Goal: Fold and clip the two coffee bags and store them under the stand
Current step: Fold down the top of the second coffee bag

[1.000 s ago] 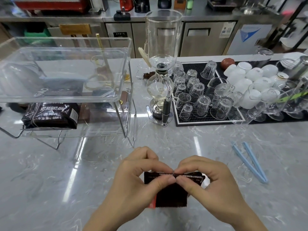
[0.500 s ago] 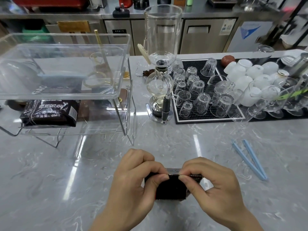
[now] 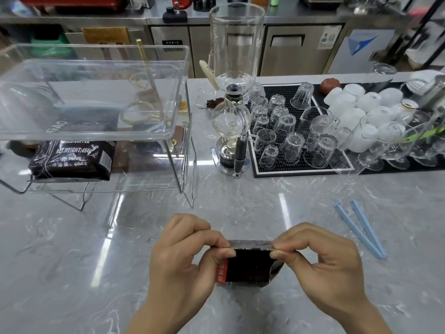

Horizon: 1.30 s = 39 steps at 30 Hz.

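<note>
On the near edge of the grey marble counter [image 3: 72, 273], we pinch the folded top of a small dark coffee bag [image 3: 248, 266] between thumb and fingers of both hands. Our left hand [image 3: 183, 259] clamps the fold at its left end, beside a red label strip; our right hand [image 3: 322, 261] clamps the right end, and the bag stands upright on the counter between them. To the right, a pale blue bag clip [image 3: 361, 230] lies open on the marble, well apart from the bag. At far left, a second black coffee bag [image 3: 72, 160] rests on its side on the lower level of the clear acrylic stand [image 3: 96, 97], under its tray-like top. Beyond our hands stands a glass siphon coffee maker [image 3: 233, 97], and to its right a black mat [image 3: 301, 169] holds upturned glasses [image 3: 289, 145], with white cups [image 3: 356, 112] farther right.
</note>
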Motion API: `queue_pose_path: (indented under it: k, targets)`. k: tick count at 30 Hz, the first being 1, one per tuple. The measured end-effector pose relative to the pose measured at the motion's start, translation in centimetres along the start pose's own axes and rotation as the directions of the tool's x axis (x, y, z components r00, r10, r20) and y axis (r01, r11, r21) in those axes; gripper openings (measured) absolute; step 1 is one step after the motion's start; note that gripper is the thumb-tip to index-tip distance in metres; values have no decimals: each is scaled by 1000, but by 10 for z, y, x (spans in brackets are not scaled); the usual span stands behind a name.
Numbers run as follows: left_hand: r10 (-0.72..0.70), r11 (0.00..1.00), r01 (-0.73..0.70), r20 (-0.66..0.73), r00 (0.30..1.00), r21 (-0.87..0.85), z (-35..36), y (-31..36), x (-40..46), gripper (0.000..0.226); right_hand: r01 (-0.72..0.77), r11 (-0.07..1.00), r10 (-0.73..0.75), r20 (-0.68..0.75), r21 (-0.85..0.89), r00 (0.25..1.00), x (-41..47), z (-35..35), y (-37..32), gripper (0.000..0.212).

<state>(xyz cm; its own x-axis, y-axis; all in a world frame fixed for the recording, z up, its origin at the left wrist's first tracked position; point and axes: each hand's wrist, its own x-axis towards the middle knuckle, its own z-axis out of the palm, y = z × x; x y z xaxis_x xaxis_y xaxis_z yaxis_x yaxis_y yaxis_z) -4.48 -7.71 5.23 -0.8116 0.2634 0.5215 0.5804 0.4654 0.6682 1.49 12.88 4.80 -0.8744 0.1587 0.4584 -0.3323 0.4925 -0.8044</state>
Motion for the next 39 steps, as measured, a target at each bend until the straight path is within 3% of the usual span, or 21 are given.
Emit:
queue_pose_path:
  k: [3, 7, 10, 15, 24, 31, 34, 39]
  targets:
    - [-109, 972, 124, 84, 990, -198, 6, -3, 0, 9, -154, 981, 148, 58, 122, 987, 1, -4, 3, 17]
    - [-233, 799, 345, 276, 933, -492, 10, -10, -4, 17, -286, 923, 257, 141, 258, 956, 0, 6, 11, 13]
    - [-257, 801, 405, 357, 898, -442, 18, -10, -6, 19, -314, 917, 271, 194, 245, 943, -2, 13, 17, 10]
    - [-300, 706, 488, 407, 863, -514, 30, -17, -7, 22, -321, 906, 273, 199, 276, 941, -6, 22, 23, 17]
    - [-344, 681, 459, 304, 888, -570, 46, -17, -15, 10, -314, 819, 327, 60, 480, 943, -15, 44, 37, 19]
    - [-442, 778, 438, 103, 891, -450, 65, -14, -22, 4, -335, 830, 413, -88, 447, 907, -24, 64, 39, 32]
    - [-425, 807, 414, 71, 902, -422, 69, -17, -27, 6, -320, 856, 404, -138, 405, 904, -27, 68, 38, 43]
    - [-386, 814, 370, 59, 921, -448, 73, -20, -33, 14, -331, 850, 435, -192, 411, 880, -34, 73, 36, 40]
